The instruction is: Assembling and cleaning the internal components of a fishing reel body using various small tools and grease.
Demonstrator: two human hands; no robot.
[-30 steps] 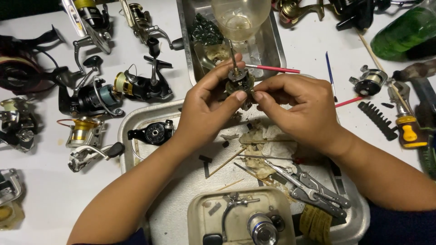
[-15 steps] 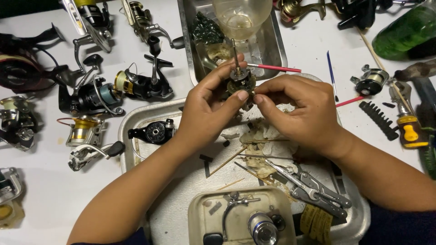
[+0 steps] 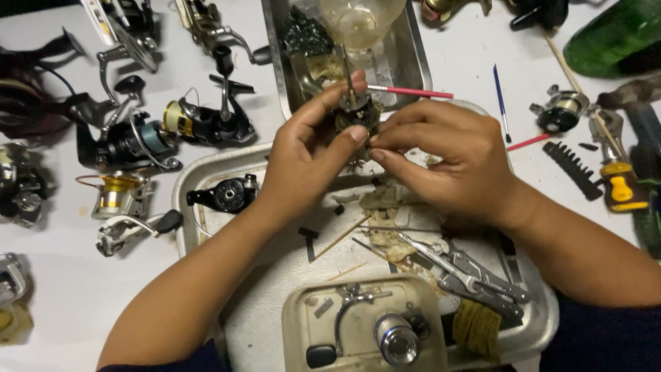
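My left hand (image 3: pixel 310 155) grips a small dark reel part (image 3: pixel 354 114) with a thin metal shaft sticking up from it, held above the far end of a metal tray (image 3: pixel 200 227). My right hand (image 3: pixel 447 155) meets it from the right, thumb and forefinger pinched at the part's lower right side; what they pinch is too small to tell. A red-handled brush (image 3: pixel 410 91) lies just behind the hands.
The tray holds a black reel body (image 3: pixel 227 195), folding pliers (image 3: pixel 468 275), dirty rags, sticks and a small tin (image 3: pixel 365 324) with reel pieces. Several fishing reels (image 3: pixel 206 120) lie on the white table to the left. A steel pan with a glass jar (image 3: pixel 358 21) stands behind; screwdriver (image 3: pixel 620 182) at right.
Both hands stay on the reel part; the right fingers have shifted slightly at its side. Nothing else moved.
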